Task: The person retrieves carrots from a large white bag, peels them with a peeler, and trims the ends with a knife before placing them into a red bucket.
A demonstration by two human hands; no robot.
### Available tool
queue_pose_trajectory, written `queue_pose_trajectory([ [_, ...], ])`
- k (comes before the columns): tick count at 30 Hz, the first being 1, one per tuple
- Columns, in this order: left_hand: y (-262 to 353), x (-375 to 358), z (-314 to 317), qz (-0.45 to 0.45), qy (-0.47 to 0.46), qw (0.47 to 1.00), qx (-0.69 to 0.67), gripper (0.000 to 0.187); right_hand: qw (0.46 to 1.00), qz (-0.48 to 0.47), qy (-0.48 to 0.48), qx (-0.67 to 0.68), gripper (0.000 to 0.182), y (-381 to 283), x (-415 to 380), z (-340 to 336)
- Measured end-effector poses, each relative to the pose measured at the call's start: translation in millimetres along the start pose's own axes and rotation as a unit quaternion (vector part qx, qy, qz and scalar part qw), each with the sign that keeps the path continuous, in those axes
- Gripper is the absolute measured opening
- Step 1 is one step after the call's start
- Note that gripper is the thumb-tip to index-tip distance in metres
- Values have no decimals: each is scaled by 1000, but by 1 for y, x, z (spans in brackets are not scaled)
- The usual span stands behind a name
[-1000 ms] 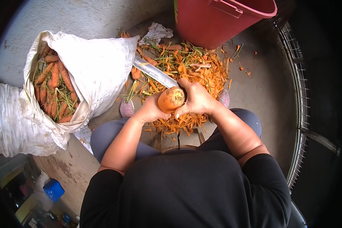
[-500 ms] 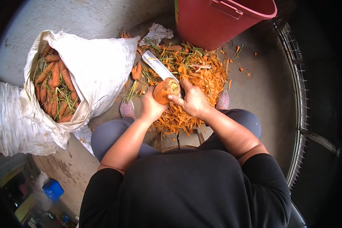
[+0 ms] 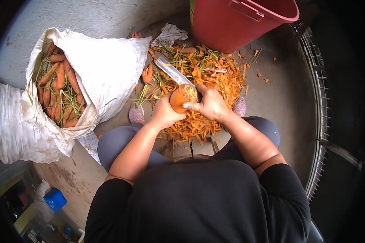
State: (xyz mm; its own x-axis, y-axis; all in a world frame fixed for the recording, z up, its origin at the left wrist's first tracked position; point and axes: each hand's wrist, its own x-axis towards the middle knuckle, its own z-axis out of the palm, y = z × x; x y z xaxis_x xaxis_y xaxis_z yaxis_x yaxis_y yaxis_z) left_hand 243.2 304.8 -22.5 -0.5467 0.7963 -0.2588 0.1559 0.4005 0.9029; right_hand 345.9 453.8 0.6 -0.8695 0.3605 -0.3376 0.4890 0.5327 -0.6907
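Currently mid-peel: left hand point(image 3: 165, 114) grips stubby orange carrot point(image 3: 182, 97), right hand point(image 3: 211, 106) clenches long steel knife point(image 3: 175, 74); next stroke needs carrot rotated.

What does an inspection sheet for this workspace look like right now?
Surface: grey concrete floor, strewn with orange carrot peelings.
Job's things: orange carrot; long steel knife, blade against the carrot.
Clutter: white woven sack of unpeeled carrots; red plastic bucket; crumpled white rag.
Hands: left hand grips the carrot; right hand grips the knife.
Cables: nothing seen.
Surroundings: metal wire grille at right; blue container lower left.
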Motion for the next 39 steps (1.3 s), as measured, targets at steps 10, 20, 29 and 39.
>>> queue_pose_trajectory([
  [10,0,4,4,-23,52,998,33,57,991,7,16,132,60,3,6,9],
  [20,-11,6,7,-16,13,1000,-12,55,996,86,-3,11,71,1,3,14],
  [29,-5,3,19,-51,158,971,172,52,991,126,2,51,68,-10,6,25],
  [39,-30,13,0,-66,6,988,-137,61,748,261,-187,581,63,7,13,18],
])
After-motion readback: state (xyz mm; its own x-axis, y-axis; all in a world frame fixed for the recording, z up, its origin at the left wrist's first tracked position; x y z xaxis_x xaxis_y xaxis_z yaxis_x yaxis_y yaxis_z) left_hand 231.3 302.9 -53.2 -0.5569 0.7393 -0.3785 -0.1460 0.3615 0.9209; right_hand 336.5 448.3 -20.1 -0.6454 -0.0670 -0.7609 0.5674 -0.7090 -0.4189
